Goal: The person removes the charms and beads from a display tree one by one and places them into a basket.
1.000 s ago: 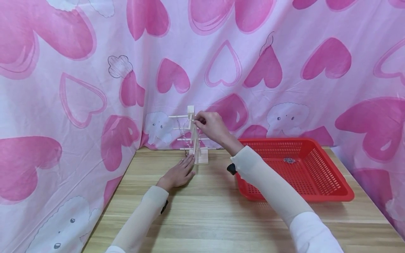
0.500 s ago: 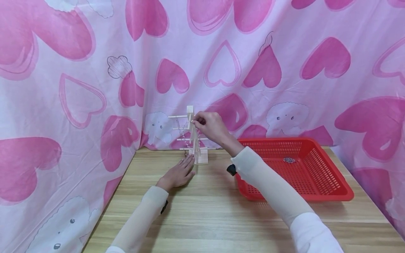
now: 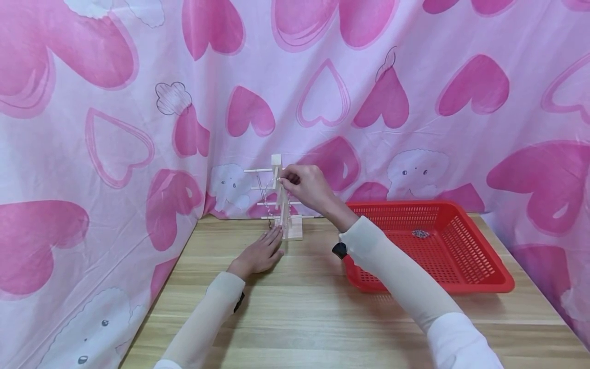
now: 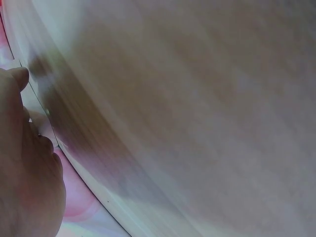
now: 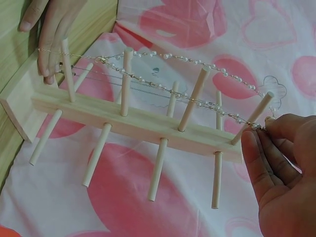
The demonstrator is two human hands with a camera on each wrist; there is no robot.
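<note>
A pale wooden peg stand [image 3: 296,233] stands upright at the back of the table. In the right wrist view, a pearl-beaded necklace [image 5: 167,56] loops over the stand's top peg [image 5: 261,109] and runs down towards the base. My right hand [image 5: 291,168] pinches its upper end between thumb and fingers, right beside that peg. Fingers outstretched, my left hand [image 3: 260,251] rests low at the stand's base; the right wrist view shows its fingers [image 5: 54,44] overlapping the necklace's thin lower chain. Behind the beads hangs another fine chain necklace [image 5: 106,74].
To the right sits a red perforated plastic basket [image 3: 507,282], with a small silvery bunch [image 3: 420,233] inside that looks like a chain. Pink heart-patterned cloth [image 3: 322,92] hangs close behind the stand. The wood-grain table [image 3: 295,318] spreads out in front.
My right hand has dipped very slightly beside the top peg, still pinching the necklace. My left hand has kept its place at the base.
</note>
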